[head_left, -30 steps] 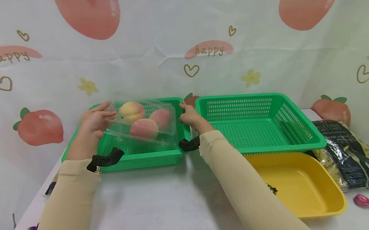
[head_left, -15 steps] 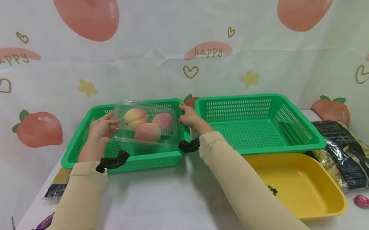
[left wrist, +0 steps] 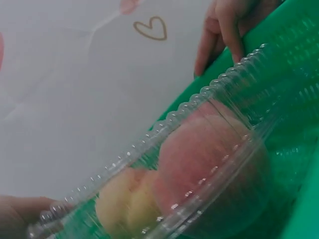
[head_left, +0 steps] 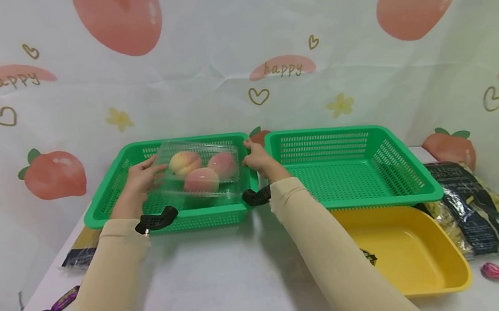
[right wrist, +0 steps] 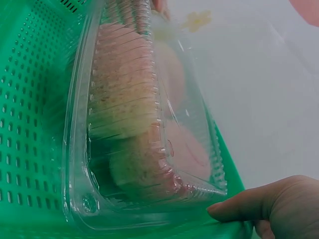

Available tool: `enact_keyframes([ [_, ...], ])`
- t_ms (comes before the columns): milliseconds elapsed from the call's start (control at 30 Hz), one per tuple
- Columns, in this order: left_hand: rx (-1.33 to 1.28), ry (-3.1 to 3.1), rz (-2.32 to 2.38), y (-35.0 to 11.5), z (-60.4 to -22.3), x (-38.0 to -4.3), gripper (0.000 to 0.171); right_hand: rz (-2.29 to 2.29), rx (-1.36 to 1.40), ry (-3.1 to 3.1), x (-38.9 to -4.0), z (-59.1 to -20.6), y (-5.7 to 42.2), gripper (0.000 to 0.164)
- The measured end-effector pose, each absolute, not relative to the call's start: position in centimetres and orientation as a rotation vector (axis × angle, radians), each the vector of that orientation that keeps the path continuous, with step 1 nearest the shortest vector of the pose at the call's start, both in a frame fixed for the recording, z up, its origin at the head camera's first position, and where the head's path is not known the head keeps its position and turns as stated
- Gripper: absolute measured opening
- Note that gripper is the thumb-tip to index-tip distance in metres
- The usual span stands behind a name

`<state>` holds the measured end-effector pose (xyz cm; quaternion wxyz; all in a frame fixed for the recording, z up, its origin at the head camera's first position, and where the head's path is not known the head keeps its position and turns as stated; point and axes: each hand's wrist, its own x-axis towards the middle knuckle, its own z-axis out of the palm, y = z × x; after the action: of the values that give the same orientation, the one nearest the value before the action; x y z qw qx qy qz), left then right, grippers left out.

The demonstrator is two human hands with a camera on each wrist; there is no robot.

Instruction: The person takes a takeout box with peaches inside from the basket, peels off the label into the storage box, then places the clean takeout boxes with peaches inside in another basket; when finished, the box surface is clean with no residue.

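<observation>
My left hand [head_left: 140, 185] holds the left end of a clear plastic clamshell box [head_left: 164, 154] with peaches [head_left: 202, 182] in it. The box sits slightly tilted within the left green basket [head_left: 211, 211], its left end higher; whether its right end touches the floor cannot be told. In the left wrist view, a finger [left wrist: 30, 206] of that hand is at the box's end. My right hand [head_left: 261, 162] grips the basket's right rim. Its thumb [right wrist: 237, 205] lies over the rim, close to the box corner in the right wrist view.
A second green basket [head_left: 359, 209] stands to the right, over the back of a yellow tub [head_left: 409, 250]. A bag of pasta [head_left: 487, 222] and a pink lollipop [head_left: 494, 271] lie at the right. At the left are a purple wrapped candy [head_left: 65, 299] and another bag [head_left: 82, 250].
The box of peaches has come down into the left basket and levelled out somewhat. My left hand has moved down and right with it. The right hand has stayed on the rim.
</observation>
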<state>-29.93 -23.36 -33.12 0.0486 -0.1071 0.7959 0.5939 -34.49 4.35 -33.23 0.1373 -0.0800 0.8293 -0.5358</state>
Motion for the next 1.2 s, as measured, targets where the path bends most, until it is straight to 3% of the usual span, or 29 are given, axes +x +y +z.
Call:
enact_keyframes([
  [233, -0.143, 2.416, 1.402, -23.6, -33.33, -30.22, 0.079, -1.568, -0.228, 2.407, -34.43, -33.24, 4.44, 0.07],
  [1200, -0.031, 2.516, 1.09, -23.87, -33.2, -29.74, 0.083, -1.52, -0.205, 2.352, -34.47, -32.44, 4.4, 0.07],
])
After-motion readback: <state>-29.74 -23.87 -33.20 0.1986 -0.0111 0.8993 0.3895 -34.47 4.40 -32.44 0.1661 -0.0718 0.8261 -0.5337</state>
